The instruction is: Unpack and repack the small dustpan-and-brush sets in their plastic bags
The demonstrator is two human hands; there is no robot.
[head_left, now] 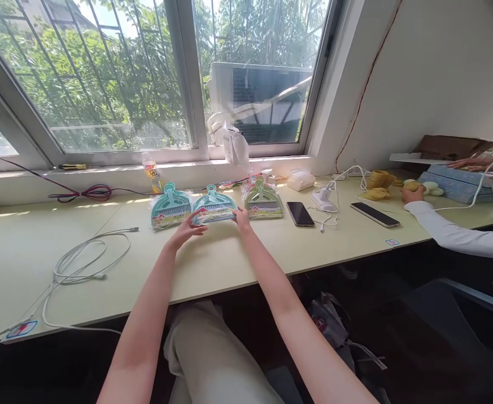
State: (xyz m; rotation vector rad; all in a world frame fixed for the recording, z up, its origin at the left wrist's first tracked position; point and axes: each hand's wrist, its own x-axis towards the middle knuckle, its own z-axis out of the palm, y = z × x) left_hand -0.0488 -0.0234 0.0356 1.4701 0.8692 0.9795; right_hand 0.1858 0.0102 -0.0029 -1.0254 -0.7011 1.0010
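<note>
The left hand (pixel 185 230) is partly open, its thumb stretched apart from the fingers, which meet the left edge of the middle dustpan set (pixel 214 206). The right hand (pixel 242 217) is bent at that set's lower right corner, fingers touching the edge; whether they grip it cannot be told. The wrapped set sits on the table (pixel 213 252) below the window, between another blue-green dustpan set (pixel 171 209) on the left and a green dustpan set (pixel 262 201) on the right, with a phone (pixel 300 214) beyond that.
</note>
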